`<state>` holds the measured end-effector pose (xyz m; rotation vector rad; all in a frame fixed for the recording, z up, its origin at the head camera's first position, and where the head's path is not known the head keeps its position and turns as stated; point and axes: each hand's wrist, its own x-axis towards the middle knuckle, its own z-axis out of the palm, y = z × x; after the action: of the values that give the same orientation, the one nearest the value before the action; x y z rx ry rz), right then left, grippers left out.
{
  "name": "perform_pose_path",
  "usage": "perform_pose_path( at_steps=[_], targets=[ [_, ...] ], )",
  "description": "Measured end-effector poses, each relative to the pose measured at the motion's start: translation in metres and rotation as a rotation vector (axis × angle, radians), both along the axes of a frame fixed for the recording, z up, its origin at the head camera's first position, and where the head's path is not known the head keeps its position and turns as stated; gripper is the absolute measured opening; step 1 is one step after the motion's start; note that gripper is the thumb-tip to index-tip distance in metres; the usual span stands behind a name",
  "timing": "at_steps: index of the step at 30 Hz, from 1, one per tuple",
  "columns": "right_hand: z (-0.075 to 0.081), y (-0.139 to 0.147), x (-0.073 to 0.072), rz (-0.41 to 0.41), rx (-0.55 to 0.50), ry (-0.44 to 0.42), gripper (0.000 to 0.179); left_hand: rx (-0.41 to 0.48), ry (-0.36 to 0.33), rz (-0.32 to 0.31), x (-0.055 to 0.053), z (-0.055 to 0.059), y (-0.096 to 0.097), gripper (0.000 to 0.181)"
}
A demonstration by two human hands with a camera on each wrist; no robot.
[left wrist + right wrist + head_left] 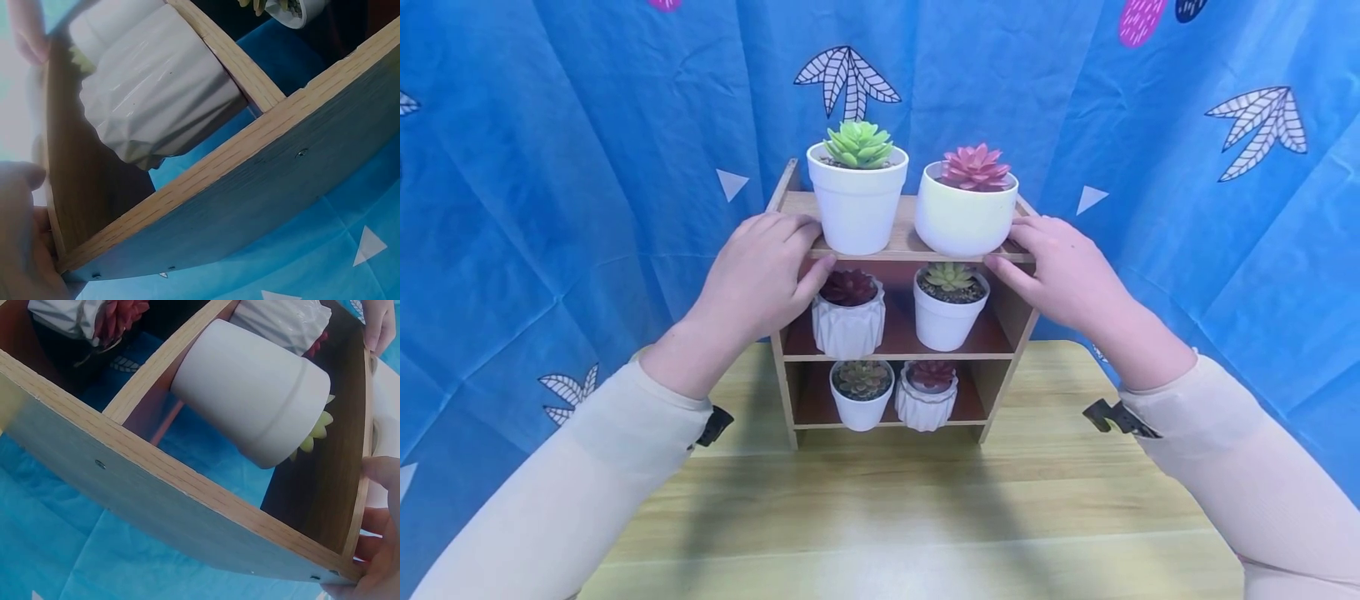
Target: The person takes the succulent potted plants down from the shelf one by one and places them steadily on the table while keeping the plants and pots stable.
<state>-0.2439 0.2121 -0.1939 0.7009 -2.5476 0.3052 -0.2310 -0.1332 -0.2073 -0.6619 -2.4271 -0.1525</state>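
Observation:
A small wooden shelf (904, 235) stands on the table between both hands. My left hand (763, 271) grips the left end of its top board, thumb at the front edge. At the right end my right hand (1071, 271) holds the same board, thumb also in front. Between the hands, on top, sit a tall white pot (857, 208) with a green succulent and a round white pot (962, 218) with a pink one. One tier down are a ribbed pot (162, 94) with a dark red succulent and a smooth white pot (250, 387) with a green succulent.
On the lowest tier, a white pot (862, 410) with a brownish succulent stands beside a ribbed pot (927, 407) with a red one. The wood-grain table (880, 500) extends in front. A blue patterned cloth (647, 125) hangs behind the shelf.

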Motion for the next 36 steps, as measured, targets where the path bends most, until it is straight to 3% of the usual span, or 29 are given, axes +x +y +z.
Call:
perform_pose_path(
  at_steps=[16, 28, 36],
  targets=[
    [0.004, 0.001, 0.004, 0.001, -0.015, 0.018, 0.04, 0.012, 0.058, -0.029, -0.002, -0.003, -0.004, 0.039],
    [0.006, 0.002, 0.007, -0.019, -0.032, -0.039, 0.056, 0.008, 0.098, -0.037, -0.002, -0.007, -0.003, 0.039],
    [0.014, 0.0, 0.011, -0.041, -0.081, -0.085, 0.069, 0.009, 0.07, -0.02, -0.001, -0.004, -0.001, 0.039]
  ],
)
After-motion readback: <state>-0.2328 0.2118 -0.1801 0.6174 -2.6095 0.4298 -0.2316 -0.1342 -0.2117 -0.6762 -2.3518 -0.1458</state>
